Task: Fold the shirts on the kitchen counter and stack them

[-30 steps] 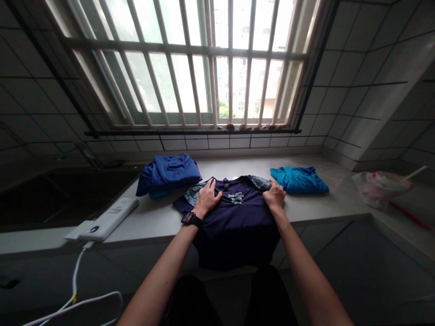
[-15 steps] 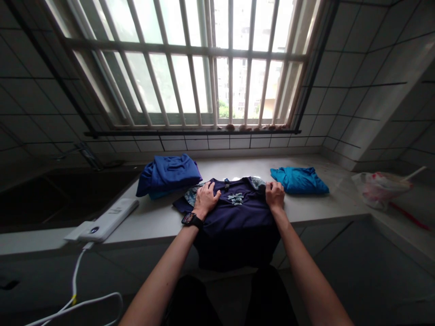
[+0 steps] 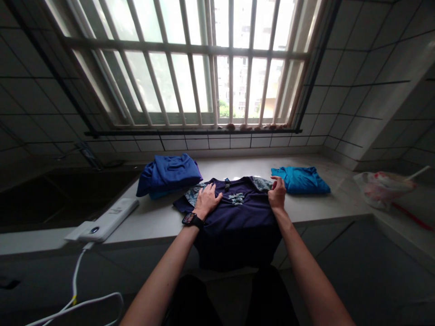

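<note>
A dark navy shirt [image 3: 234, 222] with patterned shoulder panels and a pale patterned trim below the neckline lies spread on the counter, its lower part hanging over the front edge. My left hand [image 3: 207, 201], with a black watch on the wrist, rests flat with fingers spread on the shirt's left shoulder. At the opposite shoulder, my right hand [image 3: 277, 194] has its fingers bent and pinched at the sleeve edge. Just beyond that hand lies a folded bright blue garment [image 3: 301, 180]. Left of the shirt sits a stack of folded blue clothes [image 3: 171, 174].
A white power strip [image 3: 108, 222] with a white cable [image 3: 75, 276] lies at the counter's front left, beside the dark sink [image 3: 50, 194] and its faucet [image 3: 88, 156]. On the right is a clear plastic bag [image 3: 380, 188]. A barred window [image 3: 200, 50] rises behind the counter.
My right hand has shifted slightly at the sleeve, its fingers lifting and bending, so more of the patterned right shoulder shows. The left hand has barely moved.
</note>
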`<state>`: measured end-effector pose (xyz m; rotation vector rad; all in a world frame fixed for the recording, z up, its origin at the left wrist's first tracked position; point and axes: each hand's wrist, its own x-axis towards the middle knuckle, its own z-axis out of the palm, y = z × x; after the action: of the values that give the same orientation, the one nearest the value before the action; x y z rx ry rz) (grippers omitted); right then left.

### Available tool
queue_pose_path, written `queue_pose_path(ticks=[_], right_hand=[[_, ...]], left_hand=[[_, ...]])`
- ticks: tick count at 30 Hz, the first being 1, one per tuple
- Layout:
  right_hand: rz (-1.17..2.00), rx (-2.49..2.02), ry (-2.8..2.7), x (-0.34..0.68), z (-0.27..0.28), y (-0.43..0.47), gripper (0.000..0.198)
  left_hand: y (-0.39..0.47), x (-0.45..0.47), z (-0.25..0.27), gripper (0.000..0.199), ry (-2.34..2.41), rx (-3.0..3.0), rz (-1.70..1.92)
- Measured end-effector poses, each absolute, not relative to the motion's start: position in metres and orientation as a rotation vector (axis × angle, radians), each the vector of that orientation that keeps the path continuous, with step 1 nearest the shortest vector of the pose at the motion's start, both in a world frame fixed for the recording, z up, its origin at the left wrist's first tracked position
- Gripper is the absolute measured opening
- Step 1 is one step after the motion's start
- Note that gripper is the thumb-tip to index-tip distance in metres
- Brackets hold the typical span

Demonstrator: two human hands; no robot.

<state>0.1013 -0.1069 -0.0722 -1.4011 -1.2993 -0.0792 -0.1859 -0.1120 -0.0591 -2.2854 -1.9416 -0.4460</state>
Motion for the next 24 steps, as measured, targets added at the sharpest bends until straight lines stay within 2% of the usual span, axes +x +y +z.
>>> queue_pose_path(ticks=[9,17,19,24], right_hand=[[-0.164,-1.477,-1.106,0.103,-0.066,-0.110,0.036],[-0.307,-1.606,-1.036,0.097,-0.061,-0.120,0.039],[-0.322,-1.592,-1.101,0.097,-0.062,-0.120,0.042],[-0.171,-1.449,-1.559,0.094,-0.066,-0.115,0.043]], left_hand=[[-0.108,-0.188,-0.063,0.073,-1.979,-2.073,-0.648],[-0.105,-0.190,-0.065,0.074,-1.907,-2.083,-0.839],[-0.106,-0.191,-0.063,0.066,-1.879,-2.100,-0.856],[-0.113,-0.189,-0.054,0.025,-1.570,-2.368,-0.803]])
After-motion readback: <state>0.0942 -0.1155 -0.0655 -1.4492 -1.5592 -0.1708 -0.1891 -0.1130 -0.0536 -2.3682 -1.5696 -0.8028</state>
